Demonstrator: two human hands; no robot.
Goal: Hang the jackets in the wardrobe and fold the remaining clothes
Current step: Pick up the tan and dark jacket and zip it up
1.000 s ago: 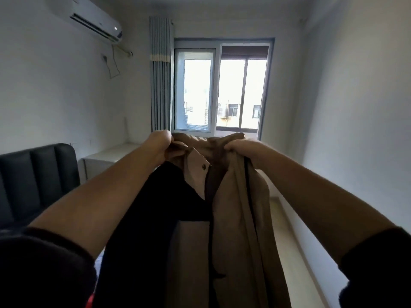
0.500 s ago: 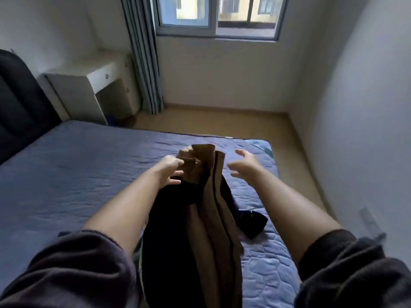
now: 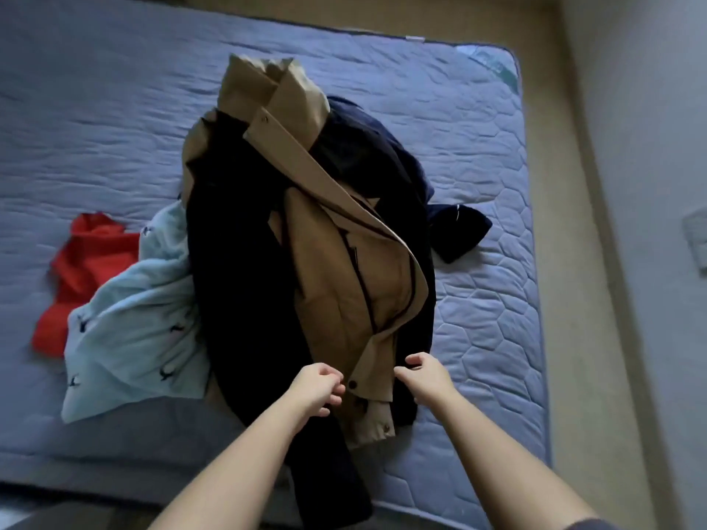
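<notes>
A tan jacket (image 3: 336,262) with a dark lining lies crumpled on the blue mattress (image 3: 489,154), on top of a dark navy garment (image 3: 386,154). My left hand (image 3: 317,388) hovers by the jacket's near hem, fingers loosely curled, holding nothing. My right hand (image 3: 428,376) is just right of the hem's buttoned corner, fingers apart and empty. A light blue patterned garment (image 3: 134,323) and a red garment (image 3: 84,262) lie to the left of the jacket.
The mattress's right edge runs along a strip of tan floor (image 3: 574,262) beside a pale wall (image 3: 650,185). A small dark piece of clothing (image 3: 459,231) sticks out right of the pile. The bed's near edge is below my forearms.
I held the jacket up with both hands, then lowered it. It now lies on the bed and both hands have let go. My view tilted down from the window to the mattress.
</notes>
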